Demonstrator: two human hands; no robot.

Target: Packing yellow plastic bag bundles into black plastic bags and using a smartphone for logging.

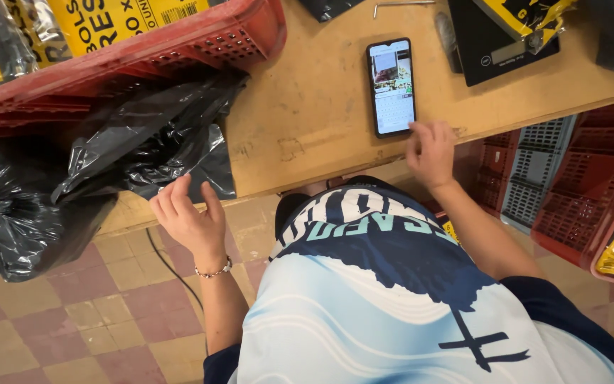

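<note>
Tapping the smartphone (pixel 392 87) wants a light right hand (pixel 431 151), fingers loose, while the empty left hand (pixel 190 219) steadies the black plastic bag (pixel 143 142).

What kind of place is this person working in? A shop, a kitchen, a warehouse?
Probably a packing or stockroom bench in a small shop or warehouse. A bare wooden worktable holds a red plastic crate, black plastic bags and a flat black scale. More crates stand beside it.
</note>
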